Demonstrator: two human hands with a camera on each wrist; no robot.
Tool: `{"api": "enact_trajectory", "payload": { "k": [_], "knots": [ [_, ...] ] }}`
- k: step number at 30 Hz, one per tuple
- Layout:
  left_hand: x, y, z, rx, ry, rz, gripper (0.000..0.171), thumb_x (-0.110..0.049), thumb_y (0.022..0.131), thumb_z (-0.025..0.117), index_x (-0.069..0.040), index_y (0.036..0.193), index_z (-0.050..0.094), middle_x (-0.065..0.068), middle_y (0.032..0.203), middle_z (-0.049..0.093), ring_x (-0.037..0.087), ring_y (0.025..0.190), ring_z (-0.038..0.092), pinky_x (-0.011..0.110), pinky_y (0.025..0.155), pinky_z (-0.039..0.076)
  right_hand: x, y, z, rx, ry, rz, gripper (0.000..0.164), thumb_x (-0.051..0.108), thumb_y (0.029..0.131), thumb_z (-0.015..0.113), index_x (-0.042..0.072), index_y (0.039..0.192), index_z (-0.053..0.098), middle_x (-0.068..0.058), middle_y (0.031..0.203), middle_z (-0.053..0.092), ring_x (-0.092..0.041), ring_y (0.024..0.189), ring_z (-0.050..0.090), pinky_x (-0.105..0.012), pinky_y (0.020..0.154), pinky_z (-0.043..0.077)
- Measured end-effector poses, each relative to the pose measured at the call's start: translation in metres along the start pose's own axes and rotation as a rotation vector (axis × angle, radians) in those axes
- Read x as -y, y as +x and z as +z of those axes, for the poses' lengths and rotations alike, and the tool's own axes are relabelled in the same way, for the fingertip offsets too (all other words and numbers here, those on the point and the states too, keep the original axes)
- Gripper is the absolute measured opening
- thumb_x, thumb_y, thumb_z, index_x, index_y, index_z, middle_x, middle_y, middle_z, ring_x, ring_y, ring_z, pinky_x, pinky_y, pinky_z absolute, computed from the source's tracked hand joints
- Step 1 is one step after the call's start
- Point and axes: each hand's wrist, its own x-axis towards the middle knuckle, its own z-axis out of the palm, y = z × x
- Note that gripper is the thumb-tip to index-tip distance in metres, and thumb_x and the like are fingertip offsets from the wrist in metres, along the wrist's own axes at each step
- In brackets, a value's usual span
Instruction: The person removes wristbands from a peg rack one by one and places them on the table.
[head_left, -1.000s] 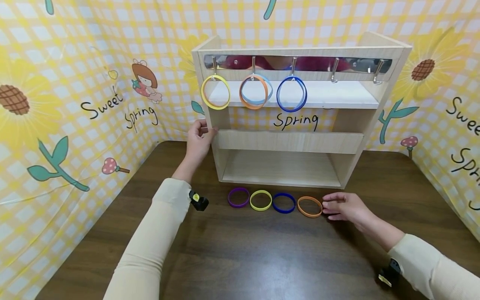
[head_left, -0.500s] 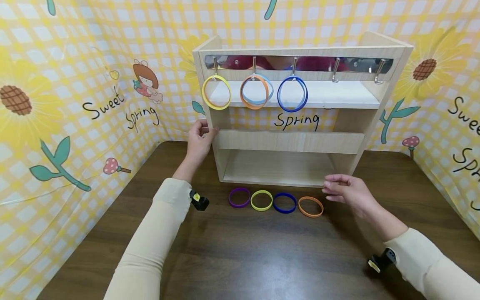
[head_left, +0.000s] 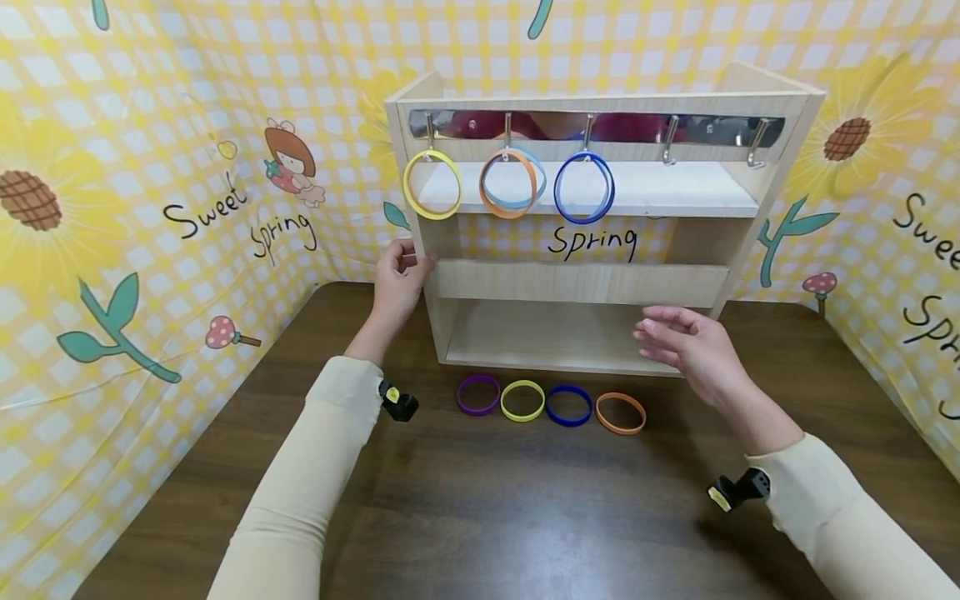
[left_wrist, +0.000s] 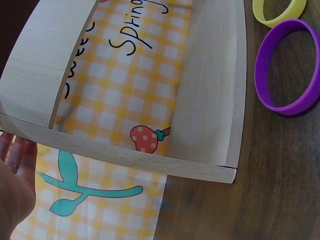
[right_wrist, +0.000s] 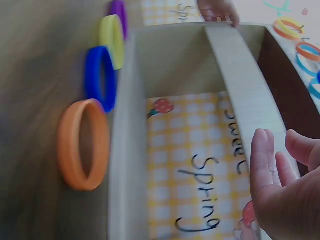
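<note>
My left hand (head_left: 399, 279) holds the left side panel of the light wooden shelf (head_left: 667, 283), its fingertips at the panel's edge. In the left wrist view, the panel partly hides that hand's fingers (left_wrist: 17, 152). My right hand (head_left: 686, 346), holding nothing, hovers before the lower compartment's right end, fingers slightly bent. On the table before the shelf lie a purple wristband (head_left: 459, 397), a yellow wristband (head_left: 504, 408), a blue wristband (head_left: 568, 423) and an orange wristband (head_left: 621, 431), in a row. The orange one is nearest my right hand.
A metal hook rail (head_left: 630, 127) spans the shelf's top. A yellow band (head_left: 406, 190), an orange band (head_left: 483, 192) with a light blue one, and a dark blue band (head_left: 557, 196) hang from its left hooks; two right hooks (head_left: 670, 142) are bare. Patterned cloth (head_left: 247, 100) surrounds the table.
My right hand has risen from beside the orange wristband on the table to in front of the lower compartment. The left hand and the wristbands have stayed put.
</note>
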Motion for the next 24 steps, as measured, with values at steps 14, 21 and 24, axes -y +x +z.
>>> {"api": "enact_trajectory", "payload": {
  "k": [14, 21, 24],
  "knots": [
    [0.0, -0.002, 0.0, -0.001, 0.001, 0.001, 0.032, -0.002, 0.089, 0.061, 0.013, 0.116, 0.054, 0.001, 0.098, 0.056, 0.014, 0.088, 0.056, 0.024, 0.073, 0.048, 0.031, 0.019, 0.032, 0.008, 0.11, -0.089, 0.046, 0.011, 0.091, 0.068, -0.01, 0.126, 0.047, -0.01, 0.101, 0.067, -0.017, 0.092, 0.067, -0.031, 0.08, 0.054],
    [0.001, -0.002, -0.001, -0.005, 0.001, -0.003, 0.031, -0.002, 0.089, 0.061, 0.014, 0.115, 0.053, 0.005, 0.099, 0.057, 0.013, 0.087, 0.056, 0.024, 0.073, 0.048, 0.044, 0.027, 0.048, -0.011, 0.166, -0.155, 0.033, 0.009, 0.089, 0.069, -0.004, 0.116, 0.056, -0.009, 0.099, 0.067, -0.018, 0.091, 0.068, -0.031, 0.078, 0.055],
    [0.002, -0.001, 0.0, -0.001, -0.007, 0.001, 0.033, -0.002, 0.089, 0.061, 0.015, 0.116, 0.052, 0.012, 0.103, 0.057, 0.013, 0.087, 0.057, 0.023, 0.073, 0.048, 0.049, 0.029, 0.056, -0.006, 0.199, -0.182, 0.031, 0.007, 0.089, 0.069, -0.004, 0.116, 0.057, -0.01, 0.1, 0.067, -0.019, 0.091, 0.068, -0.031, 0.079, 0.054]
  ]
}}
